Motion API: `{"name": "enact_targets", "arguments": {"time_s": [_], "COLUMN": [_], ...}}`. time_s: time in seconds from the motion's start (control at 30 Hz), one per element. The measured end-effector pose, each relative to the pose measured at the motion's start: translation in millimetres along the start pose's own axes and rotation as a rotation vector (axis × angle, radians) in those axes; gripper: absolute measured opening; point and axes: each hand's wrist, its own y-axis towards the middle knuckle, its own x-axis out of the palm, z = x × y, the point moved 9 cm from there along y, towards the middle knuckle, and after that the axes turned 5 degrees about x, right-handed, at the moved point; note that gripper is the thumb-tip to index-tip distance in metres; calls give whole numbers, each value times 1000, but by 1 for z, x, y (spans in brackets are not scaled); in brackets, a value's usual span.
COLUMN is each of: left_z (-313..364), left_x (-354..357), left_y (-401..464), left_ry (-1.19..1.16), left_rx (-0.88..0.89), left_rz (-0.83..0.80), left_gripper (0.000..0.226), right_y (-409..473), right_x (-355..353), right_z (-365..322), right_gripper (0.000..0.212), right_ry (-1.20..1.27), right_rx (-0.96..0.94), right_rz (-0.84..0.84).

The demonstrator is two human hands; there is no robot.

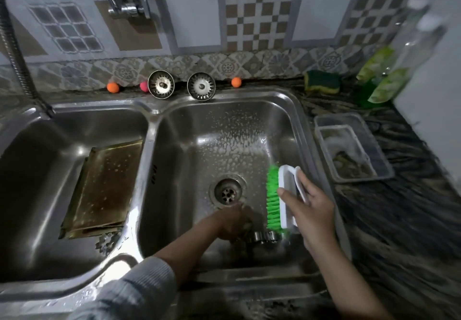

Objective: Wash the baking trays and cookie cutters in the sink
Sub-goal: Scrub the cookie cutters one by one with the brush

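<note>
Nearest to us, a ribbed grey sleeve (139, 292) leads down the left arm into the right-hand basin of the double sink (152, 130), stainless steel, smooth and beaded with water and suds. Over in the left basin a baking tray (104, 187) leans tilted against the wall, a flat rectangular sheet of thin metal, browned and stained, wet on its face; I'd judge it stiff, light and slippery, best taken by its raised rim along two opposite edges. Back to the action: the right hand (311, 210) grips a scrubbing brush (284, 197), fingers curled through its white plastic handle, with the bright green bristles, springy by the look of them, turned towards the drain (227, 192). Below it the left hand (234, 222) is blurred and dark, so I can't tell whether it is holding anything or not. Just beside it, on the basin floor, sits a cookie cutter (265, 236), a scalloped ring of shiny thin metal, touching the bristle tips. Small, wet and thin-edged, it probably wants a pinch across the rim, not a squeeze. Another dark, jagged cutter-like shape (106, 242) lies by the tray's lower corner.
</note>
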Motion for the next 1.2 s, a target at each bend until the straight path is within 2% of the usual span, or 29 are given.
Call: {"name": "enact_targets", "arguments": {"time_s": [0.13, 0.23, 0.3, 0.4, 0.47, 0.57, 0.77, 1.13, 1.2], "left_z": [-8, -15, -19, -15, -9, 2, 27, 33, 36], "left_x": [2, -8, -22, -44, -55, -68, -80, -63, -61], "left_y": [9, 8, 5, -5, -12, -23, -34, -42, -42], "left_ry": [-13, -125, -277, -591, -796, -981, -1112, -1403, -1471], "left_rx": [62, 52, 8, 41, 75, 136, 252, 217, 228], "left_rz": [68, 169, 264, 409, 473, 531, 596, 559, 563], "left_gripper": [49, 62, 61, 53, 57, 62, 63, 58, 51], "right_y": [0, -1, 3, 22, 46, 87, 117, 108, 106], "right_x": [-8, -17, -29, -56, -74, -87, -76, -83, -87], "right_z": [-7, -33, -61, -106, -126, -125, -98, -131, -135], "right_gripper": [64, 64, 65, 67, 67, 66, 64, 65, 65], "right_ry": [10, 21, 24, -28, -161, -480, -755, -756, -750], "right_rx": [10, -14, -58, -177, -243, -224, -165, -266, -278], "right_rz": [21, 53, 78, 144, 191, 184, 89, 105, 125]}}
